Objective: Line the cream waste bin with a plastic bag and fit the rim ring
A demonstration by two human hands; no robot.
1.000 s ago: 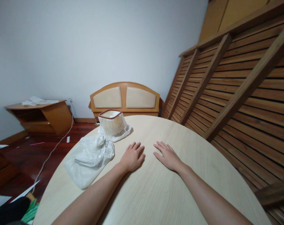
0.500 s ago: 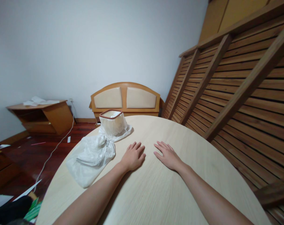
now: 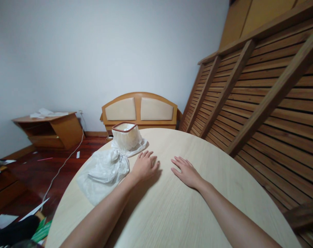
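Observation:
Just above the round pale wood table [image 3: 171, 213], my left hand [image 3: 145, 166] has its fingers apart and holds nothing. It is close to the right side of a crumpled white plastic bag [image 3: 102, 172]. Beyond that bag stands a small bin [image 3: 126, 137] with a brown square rim, lined with a thin white bag that spreads around its base. My right hand [image 3: 187, 172] lies palm down on the tabletop, fingers spread, touching only the table.
A wooden headboard [image 3: 138, 108] stands against the wall behind the table. Slatted wooden panels [image 3: 249, 103] lean along the right side. At the left are a low cabinet [image 3: 50, 131] with papers on top and a white cable [image 3: 65, 162] across the floor.
My left hand has lifted slightly off the table and moved a little forward, nearer the bin. My right hand stays flat in place. The view has shifted slightly.

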